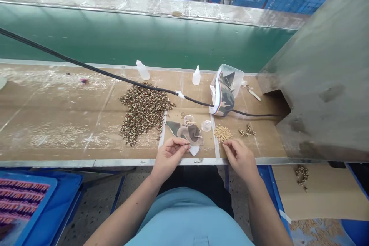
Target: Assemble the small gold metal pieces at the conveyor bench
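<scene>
My left hand [170, 155] is closed in a pinch at the front edge of the table, with a tiny dark piece showing at the fingertips. Just beyond it lies a camouflage cloth scrap [193, 133] with a clear round dish [188, 120] on it. To the right, my right hand [239, 157] pinches at the near edge of a pile of small tan beads [223, 133]; whatever sits between its fingertips is too small to make out. Left of the cloth spreads a big heap of small dark-and-gold curved pieces [145, 111]. A second clear dish [206, 125] stands between cloth and beads.
A black cable [95, 68] crosses the table. Two white squeeze bottles [142, 70] stand at the back, near a clear tub [239, 80] with camouflage cloth. A small cluster of pieces [246, 130] lies right of the beads. A grey metal housing [323, 84] bounds the right side.
</scene>
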`<action>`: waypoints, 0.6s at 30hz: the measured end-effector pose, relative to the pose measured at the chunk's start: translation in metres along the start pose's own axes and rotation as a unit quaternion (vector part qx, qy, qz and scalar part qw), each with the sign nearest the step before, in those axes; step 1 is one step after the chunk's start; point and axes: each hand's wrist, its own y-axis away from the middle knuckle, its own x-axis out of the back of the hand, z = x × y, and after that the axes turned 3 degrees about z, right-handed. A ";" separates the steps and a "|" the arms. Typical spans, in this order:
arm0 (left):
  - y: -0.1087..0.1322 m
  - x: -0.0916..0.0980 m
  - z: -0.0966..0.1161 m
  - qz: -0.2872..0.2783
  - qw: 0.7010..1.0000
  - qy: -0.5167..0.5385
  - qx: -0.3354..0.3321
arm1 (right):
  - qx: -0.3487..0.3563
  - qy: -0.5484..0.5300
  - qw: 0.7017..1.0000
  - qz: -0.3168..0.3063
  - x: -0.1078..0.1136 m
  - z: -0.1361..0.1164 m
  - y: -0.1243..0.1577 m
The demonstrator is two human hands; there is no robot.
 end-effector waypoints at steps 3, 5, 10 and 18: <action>0.003 -0.003 -0.001 -0.011 1.000 0.010 0.024 | 0.021 0.032 0.999 0.000 -0.003 0.001 0.000; 0.004 -0.004 -0.001 -0.013 0.999 0.016 0.037 | 0.033 0.045 0.998 -0.001 -0.004 0.002 0.000; 0.003 -0.004 -0.001 -0.018 0.998 0.035 0.055 | 0.076 0.059 0.995 -0.005 -0.006 0.004 -0.002; 0.004 -0.003 -0.001 -0.022 0.997 0.032 0.067 | 0.067 0.068 0.995 0.015 -0.004 0.000 -0.005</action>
